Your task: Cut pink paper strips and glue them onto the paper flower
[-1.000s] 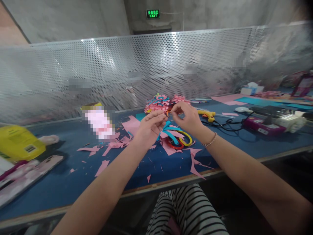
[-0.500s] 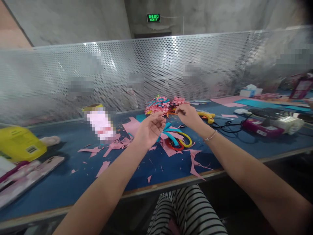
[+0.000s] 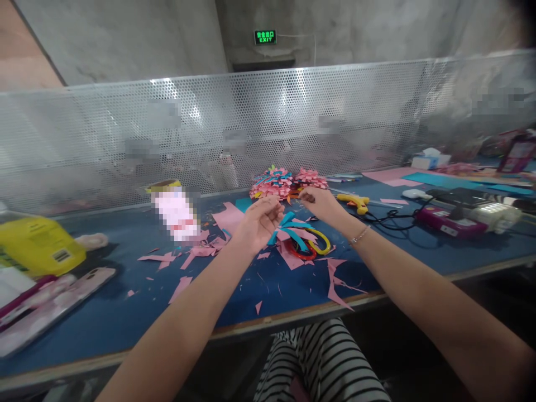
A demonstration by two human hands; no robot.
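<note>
My left hand (image 3: 262, 223) is raised over the blue table (image 3: 251, 287), palm turned inward, its fingers curled with nothing clearly seen in them. Just right of it, my right hand (image 3: 320, 204) has its fingertips drawn together; whatever they hold, if anything, is too small to make out. Behind the hands sit a pink and blue paper flower ball (image 3: 272, 181) and a pink paper one (image 3: 310, 178). Below and between the hands lie blue paper strips (image 3: 293, 229) and scissors with red and yellow handles (image 3: 320, 241).
Pink paper scraps (image 3: 209, 245) are scattered around. A yellow glue gun (image 3: 355, 202), a purple device (image 3: 441, 220) and a tissue box (image 3: 429, 160) are at the right. At left are a lit phone (image 3: 176, 215), a yellow bottle (image 3: 39, 245) and a pink phone (image 3: 62, 307). A perforated screen (image 3: 188, 139) stands behind.
The camera view has shifted slightly, so the scene sits a little lower and further right. My right hand's fingertips are slightly lower; both hands otherwise keep nearly the same pose.
</note>
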